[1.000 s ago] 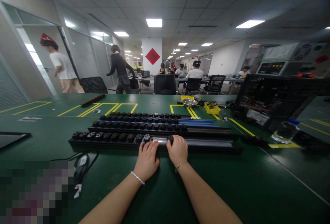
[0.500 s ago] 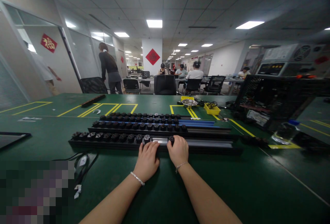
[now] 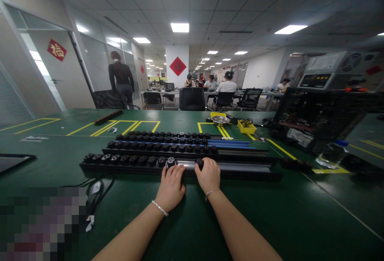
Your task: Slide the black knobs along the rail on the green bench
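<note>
A long black rail with a silvery channel [image 3: 246, 167] lies across the green table before me, its left half lined with several small black socket-like blocks [image 3: 133, 160]. My left hand [image 3: 171, 187] rests on the rail's near edge, fingers stretched out, beside the last block of the row, a grey-topped one [image 3: 171, 161]. To its right, my right hand [image 3: 209, 177] pinches a single black socket-like block [image 3: 198, 163] over the channel, apart from the row. The fingers partly cover this block, so whether it is seated in the channel is hard to tell.
Behind lie more block-filled rails, one with a blue strip [image 3: 231, 143]. Farther back are a metal bowl [image 3: 221, 119] and a yellow bin [image 3: 247, 127]. An opened computer case [image 3: 303, 113] and a clear container [image 3: 331, 155] stand right; cables [image 3: 97, 197] lie left.
My hands and the block stay almost in place; the right hand shifts very slightly. In the background, a standing person has turned, and another at the left doorway is gone from view.
</note>
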